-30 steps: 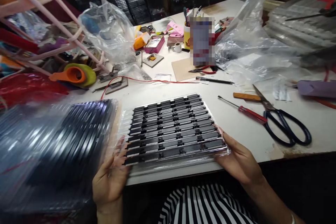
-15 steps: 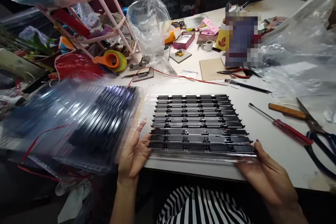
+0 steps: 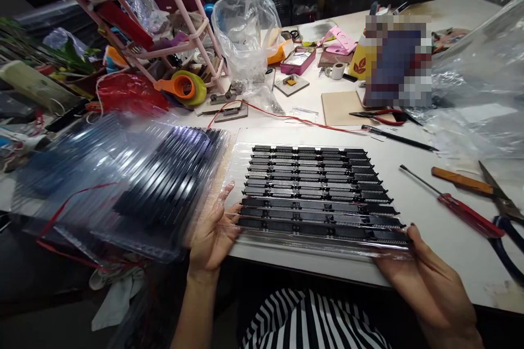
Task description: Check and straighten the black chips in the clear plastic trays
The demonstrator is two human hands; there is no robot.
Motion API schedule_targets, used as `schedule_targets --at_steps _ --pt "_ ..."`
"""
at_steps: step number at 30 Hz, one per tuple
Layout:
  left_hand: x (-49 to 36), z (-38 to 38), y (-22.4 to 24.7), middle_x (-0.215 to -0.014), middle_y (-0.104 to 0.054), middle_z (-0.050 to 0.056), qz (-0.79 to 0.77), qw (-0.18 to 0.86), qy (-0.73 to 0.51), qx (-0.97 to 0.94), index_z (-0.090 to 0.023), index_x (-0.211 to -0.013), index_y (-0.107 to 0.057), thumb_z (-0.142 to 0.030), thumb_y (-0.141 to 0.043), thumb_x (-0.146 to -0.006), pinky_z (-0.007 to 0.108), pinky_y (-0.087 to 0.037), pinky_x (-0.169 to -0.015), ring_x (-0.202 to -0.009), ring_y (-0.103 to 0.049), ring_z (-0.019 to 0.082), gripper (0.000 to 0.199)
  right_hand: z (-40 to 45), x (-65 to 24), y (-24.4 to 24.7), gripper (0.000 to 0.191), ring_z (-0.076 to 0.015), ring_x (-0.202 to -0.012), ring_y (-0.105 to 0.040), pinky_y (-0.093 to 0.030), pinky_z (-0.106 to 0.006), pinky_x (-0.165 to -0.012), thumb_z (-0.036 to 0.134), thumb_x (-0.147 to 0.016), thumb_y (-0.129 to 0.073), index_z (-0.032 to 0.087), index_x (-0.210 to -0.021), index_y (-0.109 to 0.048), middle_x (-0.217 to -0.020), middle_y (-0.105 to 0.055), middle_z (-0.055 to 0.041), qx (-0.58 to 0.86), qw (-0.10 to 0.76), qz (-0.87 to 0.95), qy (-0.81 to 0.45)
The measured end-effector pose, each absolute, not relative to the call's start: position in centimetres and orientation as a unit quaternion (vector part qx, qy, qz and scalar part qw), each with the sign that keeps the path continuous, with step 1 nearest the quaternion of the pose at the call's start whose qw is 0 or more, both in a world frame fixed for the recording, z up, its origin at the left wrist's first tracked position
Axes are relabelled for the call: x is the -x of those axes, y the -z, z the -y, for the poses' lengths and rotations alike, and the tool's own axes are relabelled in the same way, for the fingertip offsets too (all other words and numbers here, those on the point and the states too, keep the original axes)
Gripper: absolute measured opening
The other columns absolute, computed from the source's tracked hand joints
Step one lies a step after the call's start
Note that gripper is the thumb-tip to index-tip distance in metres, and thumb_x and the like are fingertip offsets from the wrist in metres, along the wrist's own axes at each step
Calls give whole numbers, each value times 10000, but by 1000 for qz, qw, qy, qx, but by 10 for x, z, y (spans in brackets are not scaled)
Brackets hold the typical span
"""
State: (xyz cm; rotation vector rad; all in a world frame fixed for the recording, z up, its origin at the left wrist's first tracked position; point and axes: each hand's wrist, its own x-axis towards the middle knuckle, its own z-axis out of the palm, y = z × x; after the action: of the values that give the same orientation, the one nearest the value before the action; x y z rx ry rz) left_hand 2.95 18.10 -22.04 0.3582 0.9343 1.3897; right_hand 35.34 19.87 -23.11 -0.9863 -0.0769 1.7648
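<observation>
A clear plastic tray (image 3: 311, 240) filled with rows of black comb-like strips (image 3: 309, 180) is held level at the table's front edge. My left hand (image 3: 216, 223) grips its left side, the thumb on top and the other fingers partly hidden beneath the plastic. At the near right corner my right hand (image 3: 434, 272) pinches the tray, thumb above and fingers underneath. Just left of my left hand lies a stack of similar clear trays (image 3: 164, 180) with dark strips in them and a red cord (image 3: 61, 210) across it.
Scissors (image 3: 501, 202), a red screwdriver (image 3: 470, 212) and red-handled pliers (image 3: 380, 115) lie on the right of the white table. An orange tape dispenser (image 3: 180, 87) stands beside a pink rack (image 3: 196, 35) at back left. Clear plastic sheeting (image 3: 478, 82) covers the right rear.
The camera view has shifted, so the whole scene appears slightly further right. Both hands keep their hold on the tray, which hardly moves relative to the table.
</observation>
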Motion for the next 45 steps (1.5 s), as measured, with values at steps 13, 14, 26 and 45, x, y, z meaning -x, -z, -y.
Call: schedule_targets --at_steps 13,14,26,45 --pt "-24 -178 223 -1131 -650 129 -376 669 -622 -156 -201 -1434 -309 -110 -512 -818 277 -507 -829 -977 -620 171 654 -192 -353 233 309 -267 -1201 -529 -444 -544 -1003 390 -903 -487 355 -1184 -610 -1288 -594 -13 388 523 69 -756" --pt "-24 -177 223 -1126 -654 119 -378 669 -619 -160 -211 -1437 -302 -85 -512 -804 283 -502 -845 -980 -620 171 679 -191 -353 233 322 -268 -1207 -523 -447 -545 -998 387 -905 -487 356 -1207 -593 -1303 -582 -13 383 524 65 -758" --pt "-7 -175 231 -1180 -646 98 -396 664 -615 -157 -269 -1441 -285 8 -427 -791 334 -515 -891 -1028 -629 184 721 -188 -343 241 319 -239 -1210 -517 -425 -481 -1023 405 -910 -499 295 -1186 -615 -1279 -597 -37 334 537 108 -767" --pt "19 -178 220 -1291 -590 3 -448 628 -628 -97 -366 -1413 -308 -10 -411 -767 323 -521 -904 -1133 -578 202 745 -194 -311 229 324 -190 -1056 -590 -427 -392 -977 397 -916 -511 171 -1097 -657 -1107 -672 -80 264 538 152 -786"
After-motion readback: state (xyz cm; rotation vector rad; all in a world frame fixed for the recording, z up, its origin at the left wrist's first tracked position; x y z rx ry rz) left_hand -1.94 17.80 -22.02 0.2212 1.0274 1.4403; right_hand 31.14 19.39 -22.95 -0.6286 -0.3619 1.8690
